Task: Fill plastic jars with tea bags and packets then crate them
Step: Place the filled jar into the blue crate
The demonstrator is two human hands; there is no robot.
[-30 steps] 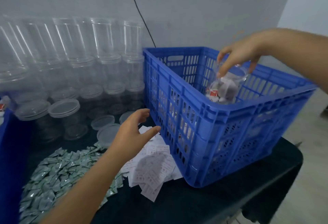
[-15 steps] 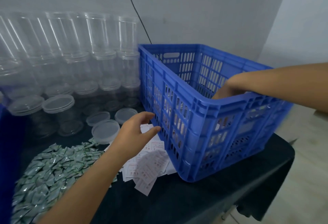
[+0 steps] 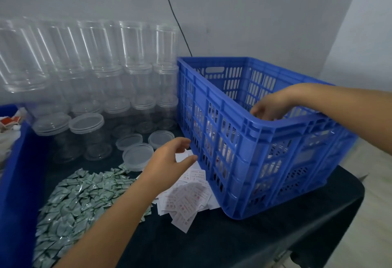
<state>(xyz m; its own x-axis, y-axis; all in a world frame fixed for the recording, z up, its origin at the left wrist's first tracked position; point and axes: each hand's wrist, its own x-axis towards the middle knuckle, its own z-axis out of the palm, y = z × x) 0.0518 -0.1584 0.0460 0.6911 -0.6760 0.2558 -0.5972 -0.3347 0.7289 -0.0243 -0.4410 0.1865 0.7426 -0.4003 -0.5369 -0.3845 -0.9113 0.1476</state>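
Note:
A blue slatted crate (image 3: 265,161) stands on the dark table at the right. My right hand (image 3: 269,106) hovers just inside its near rim, fingers curled downward and loose, with nothing seen in them; the fingertips dip behind the rim. Red and white shapes show faintly through the slats low inside the crate. My left hand (image 3: 167,159) floats open above white paper packets (image 3: 186,199) beside the crate's left wall. A heap of green foil packets (image 3: 74,204) lies at the front left. Clear empty plastic jars (image 3: 89,136) stand stacked behind.
Several loose clear lids (image 3: 137,157) lie between the jars and the white packets. A blue bin (image 3: 10,182) with red-tagged tea bags (image 3: 8,123) sits at the far left edge. The table's front right corner drops to the floor beyond the crate.
My right hand lowered a filled jar into the crate, then rose back to the rim without it. The left hand stayed over the white packets.

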